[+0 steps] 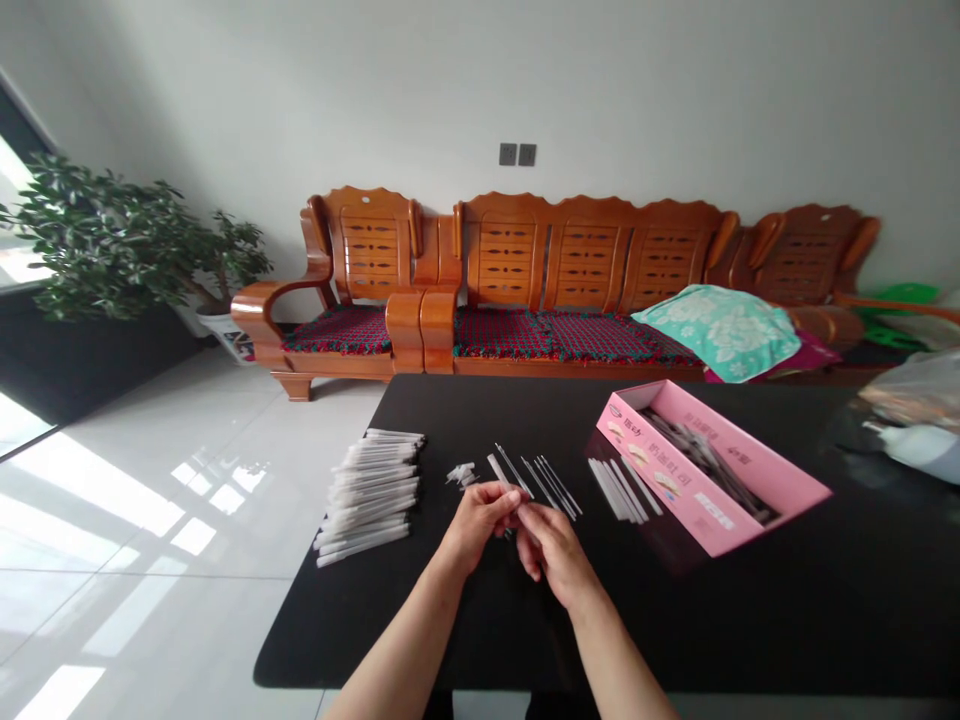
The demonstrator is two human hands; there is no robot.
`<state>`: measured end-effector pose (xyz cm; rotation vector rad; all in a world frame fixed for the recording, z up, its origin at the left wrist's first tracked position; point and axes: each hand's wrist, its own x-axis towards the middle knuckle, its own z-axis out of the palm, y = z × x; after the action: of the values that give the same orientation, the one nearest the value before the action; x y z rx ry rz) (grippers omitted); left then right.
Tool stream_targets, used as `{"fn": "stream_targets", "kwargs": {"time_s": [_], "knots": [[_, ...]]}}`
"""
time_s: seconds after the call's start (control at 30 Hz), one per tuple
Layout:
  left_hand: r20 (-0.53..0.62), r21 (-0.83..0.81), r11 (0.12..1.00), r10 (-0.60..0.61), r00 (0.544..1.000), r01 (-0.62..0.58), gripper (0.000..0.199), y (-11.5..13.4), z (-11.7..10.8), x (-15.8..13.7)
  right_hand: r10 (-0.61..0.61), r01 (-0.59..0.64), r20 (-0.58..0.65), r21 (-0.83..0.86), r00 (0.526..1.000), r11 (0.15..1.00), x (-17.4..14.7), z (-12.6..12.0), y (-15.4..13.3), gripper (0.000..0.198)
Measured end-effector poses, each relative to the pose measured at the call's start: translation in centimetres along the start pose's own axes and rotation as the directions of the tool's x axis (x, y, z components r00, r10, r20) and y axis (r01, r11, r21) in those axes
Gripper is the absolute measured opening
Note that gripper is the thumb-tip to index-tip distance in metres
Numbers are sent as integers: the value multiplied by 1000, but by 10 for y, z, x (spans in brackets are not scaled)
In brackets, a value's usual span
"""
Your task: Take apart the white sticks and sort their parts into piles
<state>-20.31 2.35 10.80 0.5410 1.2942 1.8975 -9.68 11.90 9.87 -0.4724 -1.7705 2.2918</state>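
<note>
Both hands meet over the near middle of the black table. My left hand (480, 515) is closed, its thumb and fingers pinching a whitish pen barrel (494, 466) that points up and to the left. My right hand (553, 548) is closed at the lower end of the same barrel; its fingertips hide that end. Just beyond the hands lie several thin pen refills (553, 487). A small heap of whitish plastic bits (461, 474) is left of them. To the right rest several loose frosted barrels (616, 490). A large stack of whitish pens (371, 495) lies at the left.
A pink cardboard box (667, 482) with dark grey sticks inside stands on the table (465, 640) at the right. A white bottle-like object (919, 448) and a plastic bag (919, 385) are at the far right. Behind is a wooden sofa (585, 250); a potted plant (112, 235) stands left.
</note>
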Motion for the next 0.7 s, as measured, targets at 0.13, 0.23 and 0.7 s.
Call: {"fn": "stream_targets", "kwargs": {"time_s": [0.13, 0.23, 0.7], "knots": [[-99, -106, 993, 43, 994, -54, 47, 10, -5, 0, 61, -78, 71, 258, 996, 963, -4, 5, 9, 42], [-117, -153, 984, 71, 991, -89, 43, 14, -9, 0, 97, -151, 165, 356, 981, 922, -6, 9, 12, 44], [-298, -171, 976, 81, 951, -136, 35, 2, 12, -2, -416, 251, -88, -678, 905, 691, -8, 11, 4, 42]]}}
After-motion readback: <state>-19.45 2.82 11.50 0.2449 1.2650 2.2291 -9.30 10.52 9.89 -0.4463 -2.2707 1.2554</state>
